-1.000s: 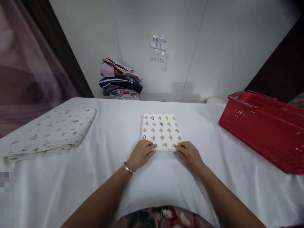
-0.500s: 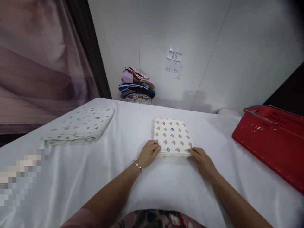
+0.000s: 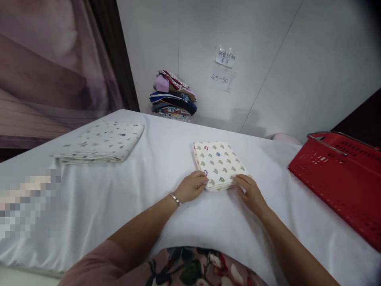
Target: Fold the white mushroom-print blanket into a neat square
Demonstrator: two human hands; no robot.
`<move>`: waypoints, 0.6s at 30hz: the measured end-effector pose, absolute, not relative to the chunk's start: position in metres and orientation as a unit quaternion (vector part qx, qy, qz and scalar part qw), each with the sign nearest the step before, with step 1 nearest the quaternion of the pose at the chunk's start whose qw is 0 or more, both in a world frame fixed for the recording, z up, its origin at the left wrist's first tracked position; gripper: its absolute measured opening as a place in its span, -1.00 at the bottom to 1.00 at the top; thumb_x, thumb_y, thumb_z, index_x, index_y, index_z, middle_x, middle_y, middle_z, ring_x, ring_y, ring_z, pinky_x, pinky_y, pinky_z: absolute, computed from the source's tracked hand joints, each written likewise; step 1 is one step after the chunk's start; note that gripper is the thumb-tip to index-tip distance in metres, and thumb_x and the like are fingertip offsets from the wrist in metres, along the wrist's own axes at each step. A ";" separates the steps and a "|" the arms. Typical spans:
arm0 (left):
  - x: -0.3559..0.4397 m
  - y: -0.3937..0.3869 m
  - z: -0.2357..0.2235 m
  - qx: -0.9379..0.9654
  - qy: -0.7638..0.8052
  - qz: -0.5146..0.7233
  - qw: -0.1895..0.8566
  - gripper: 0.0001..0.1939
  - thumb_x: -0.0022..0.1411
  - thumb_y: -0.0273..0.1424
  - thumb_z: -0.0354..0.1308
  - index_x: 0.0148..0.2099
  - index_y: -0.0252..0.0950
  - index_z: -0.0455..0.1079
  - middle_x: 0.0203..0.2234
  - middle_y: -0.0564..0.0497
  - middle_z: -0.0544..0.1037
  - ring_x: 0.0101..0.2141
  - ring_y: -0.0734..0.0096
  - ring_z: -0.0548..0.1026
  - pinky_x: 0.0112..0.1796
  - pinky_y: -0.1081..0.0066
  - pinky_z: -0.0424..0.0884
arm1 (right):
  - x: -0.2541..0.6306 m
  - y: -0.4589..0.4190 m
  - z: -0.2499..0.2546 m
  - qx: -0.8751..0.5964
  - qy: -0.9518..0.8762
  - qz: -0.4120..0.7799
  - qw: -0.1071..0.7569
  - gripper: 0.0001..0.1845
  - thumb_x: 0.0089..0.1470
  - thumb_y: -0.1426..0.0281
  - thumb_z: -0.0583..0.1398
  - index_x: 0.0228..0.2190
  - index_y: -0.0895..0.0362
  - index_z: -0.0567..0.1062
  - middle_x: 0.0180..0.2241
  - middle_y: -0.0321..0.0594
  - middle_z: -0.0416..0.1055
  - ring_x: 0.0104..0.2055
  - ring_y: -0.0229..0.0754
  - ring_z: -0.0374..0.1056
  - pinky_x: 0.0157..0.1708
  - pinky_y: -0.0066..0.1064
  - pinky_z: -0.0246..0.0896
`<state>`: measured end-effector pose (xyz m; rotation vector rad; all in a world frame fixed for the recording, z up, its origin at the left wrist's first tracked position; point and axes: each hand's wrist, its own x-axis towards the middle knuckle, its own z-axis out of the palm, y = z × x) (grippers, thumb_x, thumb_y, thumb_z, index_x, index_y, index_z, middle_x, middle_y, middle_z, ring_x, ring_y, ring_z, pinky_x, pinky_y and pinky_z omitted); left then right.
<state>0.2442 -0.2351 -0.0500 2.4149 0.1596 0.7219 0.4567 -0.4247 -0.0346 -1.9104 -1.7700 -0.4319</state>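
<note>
A folded white cloth (image 3: 220, 163) printed with grey mushrooms and a few coloured ones lies turned slightly askew on the white-covered table. At its near left corner, my left hand (image 3: 191, 186) pinches the layered edge, thumb and fingers together; a silver bracelet circles that wrist. My right hand (image 3: 250, 194) has its fingertips on the near right corner, the thumb tucked underneath or beside the edge. Farther left rests a second folded white cloth (image 3: 101, 141), larger, with small grey prints; neither hand touches it.
A red plastic basket (image 3: 336, 178) with metal handles stands on the right of the white tablecloth (image 3: 143, 238). Beyond the far edge, a stack of folded fabrics (image 3: 174, 97) sits against the wall. Two handwritten paper notes (image 3: 222, 77) hang there, and a curtain (image 3: 59, 79) drapes at left.
The view has swung left. The mushroom cloth has turned so its near edge slants, its near right corner now farther away. Both hands have stayed at its near corners.
</note>
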 end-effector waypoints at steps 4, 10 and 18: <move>0.244 -0.238 -0.047 0.920 0.043 0.261 0.291 -0.61 0.08 -0.57 0.03 -0.03 -0.18 0.33 -0.10 -0.01 0.34 -0.09 0.40 0.34 -0.13 0.42 0.36 | 0.432 -0.408 -0.024 -0.680 -0.676 -0.132 0.251 -0.71 0.08 0.43 0.08 -0.13 0.08 0.42 -0.11 -0.08 0.36 -0.05 -0.07 0.26 -0.06 -0.16 0.19; 0.245 -0.241 -0.045 0.930 0.070 0.246 0.264 -0.71 0.17 -0.49 0.00 -0.06 -0.16 0.35 -0.10 -0.01 0.33 -0.12 0.40 0.36 -0.17 0.42 0.36 | 0.422 -0.393 -0.031 -0.670 -0.693 -0.097 0.248 -0.74 0.10 0.43 0.07 -0.15 0.09 0.42 -0.16 -0.09 0.40 -0.11 -0.08 0.29 -0.10 -0.16 0.19; 0.245 -0.244 -0.044 0.942 0.069 0.233 0.231 -0.67 0.18 -0.53 -0.06 -0.05 -0.16 0.34 -0.08 -0.03 0.32 -0.12 0.38 0.36 -0.19 0.40 0.37 | 0.417 -0.402 -0.042 -0.663 -0.684 -0.103 0.288 -0.67 0.13 0.45 0.03 -0.05 0.06 0.35 -0.09 -0.08 0.34 -0.02 -0.08 0.23 -0.03 -0.09 0.14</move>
